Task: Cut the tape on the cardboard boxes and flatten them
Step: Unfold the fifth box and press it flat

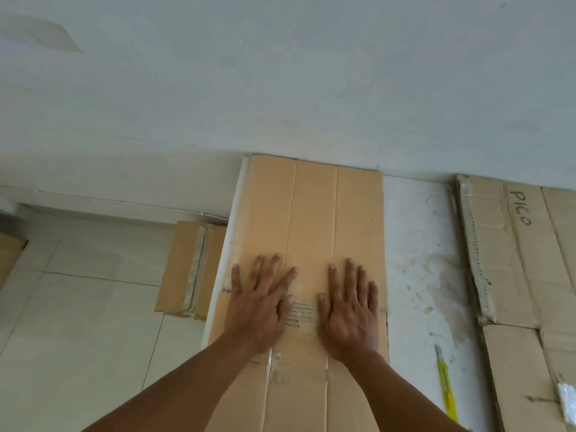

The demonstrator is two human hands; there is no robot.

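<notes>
A flattened brown cardboard box [311,213] lies on a white surface, its far end against the wall. My left hand [260,302] and my right hand [350,310] press flat on it side by side, fingers straight and spread. Between the hands shows a torn strip of exposed corrugation. Clear tape remnants [276,366] stick to the cardboard near my left wrist. A yellow utility knife [447,385] lies on the white surface to the right of the box, apart from both hands.
More flattened cardboard marked "PICO" [514,251] lies at the right by the wall. A smaller taped box [191,269] sits on the tiled floor [93,307] at the left, below the surface's edge. Another cardboard corner [9,257] shows at far left.
</notes>
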